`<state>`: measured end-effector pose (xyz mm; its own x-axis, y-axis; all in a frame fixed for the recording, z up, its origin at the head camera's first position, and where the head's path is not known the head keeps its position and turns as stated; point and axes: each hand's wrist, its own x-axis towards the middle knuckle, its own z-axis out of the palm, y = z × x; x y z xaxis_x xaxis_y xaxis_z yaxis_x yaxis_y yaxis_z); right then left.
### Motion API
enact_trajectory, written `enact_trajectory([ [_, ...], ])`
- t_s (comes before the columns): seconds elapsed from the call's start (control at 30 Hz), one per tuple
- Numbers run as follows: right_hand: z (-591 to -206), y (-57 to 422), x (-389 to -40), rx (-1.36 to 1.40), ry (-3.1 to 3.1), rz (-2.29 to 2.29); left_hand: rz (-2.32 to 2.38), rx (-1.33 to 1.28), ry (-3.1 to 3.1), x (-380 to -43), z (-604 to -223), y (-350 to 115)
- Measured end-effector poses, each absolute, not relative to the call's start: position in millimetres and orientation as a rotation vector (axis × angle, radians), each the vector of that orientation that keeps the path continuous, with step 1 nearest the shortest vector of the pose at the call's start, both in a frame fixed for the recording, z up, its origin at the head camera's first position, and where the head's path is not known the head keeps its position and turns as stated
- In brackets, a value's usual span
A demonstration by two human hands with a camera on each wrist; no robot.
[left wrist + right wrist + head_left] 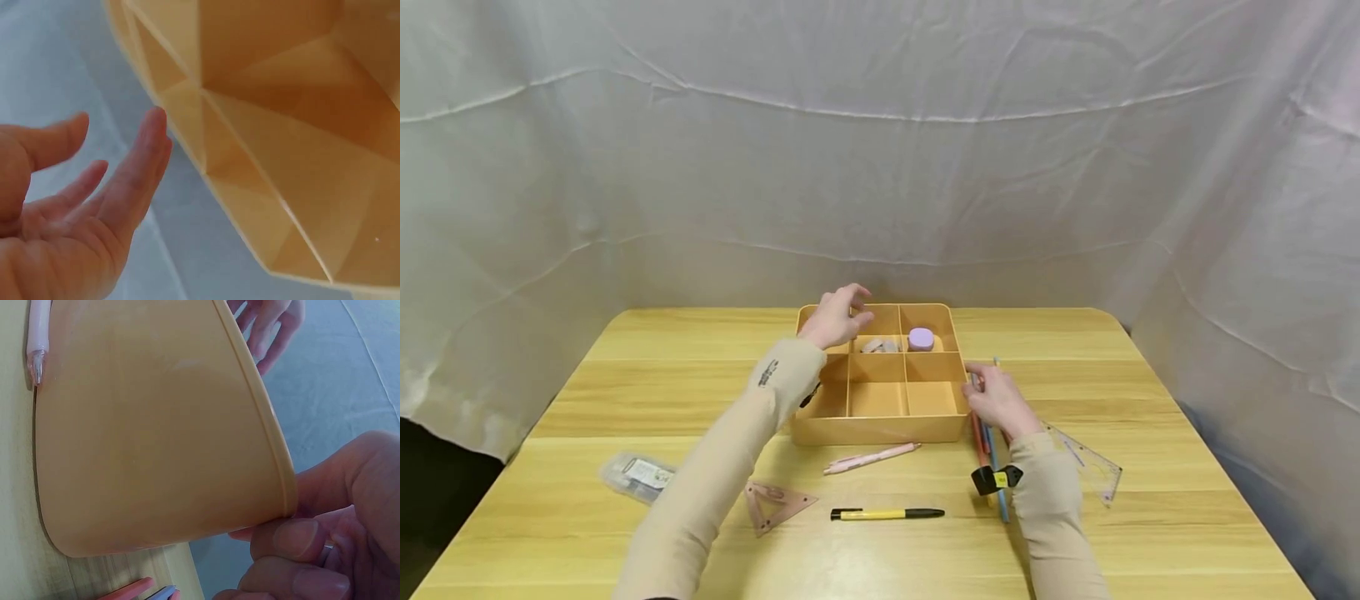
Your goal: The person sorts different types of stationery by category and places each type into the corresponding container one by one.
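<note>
A tan compartment box (880, 429) stands on the table. Over its back left part hovers my left hand (837, 317), fingers spread and loosely bent; in the left wrist view this hand (94, 206) has nothing between thumb and fingers. My right hand (997, 400) is at the box's right side, and in the right wrist view its thumb and curled fingers pinch the box's corner rim (284, 481). Inside the back compartments lie a small lilac case (921, 339) and some small pale pieces (880, 345). Several coloured pencils (1002, 492) lie under and beside my right wrist.
In front of the box lie a pink pen (872, 458) and a yellow and black pen (887, 514). A pink set square (775, 507) and a clear plastic packet (636, 477) are at left, partly behind my sleeve. At right lies a clear set square (1093, 467). Grey cloth (880, 167) hangs behind.
</note>
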<state>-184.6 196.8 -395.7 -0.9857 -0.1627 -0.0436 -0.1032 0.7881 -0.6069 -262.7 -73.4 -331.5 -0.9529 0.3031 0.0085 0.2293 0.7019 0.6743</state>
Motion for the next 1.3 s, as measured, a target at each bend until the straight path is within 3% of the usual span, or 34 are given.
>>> enact_trajectory([
  [0.23, -395.2, 201.0, -181.8, -0.208, 2.878, -0.984, 1.319, 0.535, 2.774, -224.3, -328.6, -110.4],
  [0.5, -393.2, 209.0, -176.0, -0.174, 2.83, -0.994, 1.221, 0.45, 2.774, -176.6, -363.4, -137.8],
  [0.83, -394.6, 214.2, -174.5, -0.146, 2.807, -1.013, 0.968, 0.366, 2.842, -169.3, -399.2, -112.6],
  [1.3, -392.3, 217.0, -170.2, -0.155, 2.792, -1.024, 0.809, 0.288, 2.965, -162.1, -406.8, -102.5],
])
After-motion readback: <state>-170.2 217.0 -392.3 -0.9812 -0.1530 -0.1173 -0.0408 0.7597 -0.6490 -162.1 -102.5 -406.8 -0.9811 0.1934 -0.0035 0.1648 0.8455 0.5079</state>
